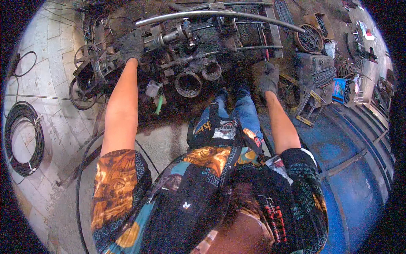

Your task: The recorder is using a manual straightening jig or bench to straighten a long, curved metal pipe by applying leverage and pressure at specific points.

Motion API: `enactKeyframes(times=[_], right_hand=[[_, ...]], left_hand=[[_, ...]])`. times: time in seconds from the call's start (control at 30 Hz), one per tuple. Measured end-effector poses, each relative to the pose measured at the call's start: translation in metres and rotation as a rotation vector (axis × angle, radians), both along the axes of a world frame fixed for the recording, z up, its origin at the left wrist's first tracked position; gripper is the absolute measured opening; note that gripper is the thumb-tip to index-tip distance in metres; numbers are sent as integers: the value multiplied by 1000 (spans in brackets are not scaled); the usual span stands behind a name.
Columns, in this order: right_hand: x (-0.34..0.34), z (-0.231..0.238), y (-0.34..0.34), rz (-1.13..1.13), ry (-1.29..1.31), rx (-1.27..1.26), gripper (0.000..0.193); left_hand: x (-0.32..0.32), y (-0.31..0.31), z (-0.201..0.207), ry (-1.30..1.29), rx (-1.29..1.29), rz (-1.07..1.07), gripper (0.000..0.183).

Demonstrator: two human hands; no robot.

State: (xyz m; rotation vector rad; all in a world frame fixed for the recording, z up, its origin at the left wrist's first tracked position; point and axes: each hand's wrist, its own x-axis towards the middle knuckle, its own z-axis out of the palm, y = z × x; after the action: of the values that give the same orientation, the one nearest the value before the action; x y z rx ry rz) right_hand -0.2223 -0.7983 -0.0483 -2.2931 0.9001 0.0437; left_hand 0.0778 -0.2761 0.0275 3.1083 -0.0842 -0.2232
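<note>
Both my hands wear dark grey work gloves. My left hand (132, 48) rests at the left end of a black, greasy machine (169, 63), beside a bright metal shaft (158, 42). Its fingers blend into the dark machine, so their pose is hidden. My right hand (269, 78) is closed at the machine's right side, around a thin metal rod (266, 59) that rises from the fist and has some red on it. A long, curved steel bar (220, 14) spans the machine's far side. Two round, blackened openings, the larger a ring (188, 84), face me.
Handwheels (78, 94) stick out at the machine's left. A coiled black cable (25, 137) lies on the tiled floor. At right stand a round basket of metal rods (308, 38), a yellow-edged bracket (311, 106) and a blue box (341, 90), above blue sheet metal (351, 178).
</note>
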Motion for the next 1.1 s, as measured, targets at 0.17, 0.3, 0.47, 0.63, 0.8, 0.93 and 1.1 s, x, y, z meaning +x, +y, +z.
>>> enactKeyframes(times=[0.17,0.3,0.47,0.63,0.8,0.93,1.1], right_hand=[[61,-1,21,201,-116,-275,19],[65,-8,10,152,-107,-349,21],[72,-9,9,255,205,-383,30],[70,0,8,239,108,-416,30],[58,42,28,234,13,-369,30],[73,167,97,456,-183,-132,24],[162,260,121,690,-740,-210,21]], left_hand=[[-29,11,23,-19,-218,125,51],[-22,-1,4,-7,-96,-54,50],[-23,12,-4,31,-159,103,53],[-23,13,1,-13,-212,92,53],[-31,14,-3,-87,-144,26,53],[-42,25,9,-62,47,-79,55],[-30,-8,43,134,-118,165,54]])
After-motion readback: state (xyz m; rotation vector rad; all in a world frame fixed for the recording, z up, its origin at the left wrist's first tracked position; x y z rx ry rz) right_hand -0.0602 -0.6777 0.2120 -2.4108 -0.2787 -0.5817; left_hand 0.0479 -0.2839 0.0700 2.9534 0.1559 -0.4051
